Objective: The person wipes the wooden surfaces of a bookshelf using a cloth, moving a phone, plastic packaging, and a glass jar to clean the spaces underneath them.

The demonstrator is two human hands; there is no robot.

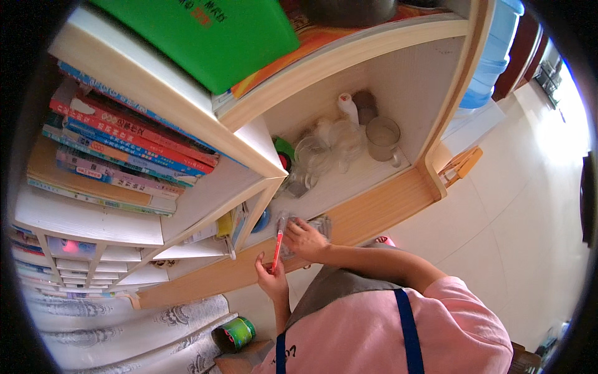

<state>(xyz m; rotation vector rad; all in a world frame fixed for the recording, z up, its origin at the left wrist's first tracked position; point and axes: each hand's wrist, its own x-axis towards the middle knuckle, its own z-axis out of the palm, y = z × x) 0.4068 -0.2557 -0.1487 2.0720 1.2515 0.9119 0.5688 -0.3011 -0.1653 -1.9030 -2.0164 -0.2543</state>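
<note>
My left hand (272, 279) holds the lower end of a slim red pen-like stick (278, 245), which points up and away from me. My right hand (306, 240) lies just right of the stick's upper end, fingers bent over clear plastic (283, 220) on the desk; whether they grip it is unclear. Beside that hand is a clear plastic container or wrapping (321, 225). Farther back on the desk stand a glass mug (383, 138), clear glass or plastic vessels (312, 154) and a white bottle (347, 108).
Left of the desk, a white shelf unit (205, 187) holds stacked books (126, 135). A green box or folder (205, 42) lies on the shelf above. The desk has a raised wooden edge (369, 205). A green can (234, 334) is low at left, a blue water bottle (488, 70) at right.
</note>
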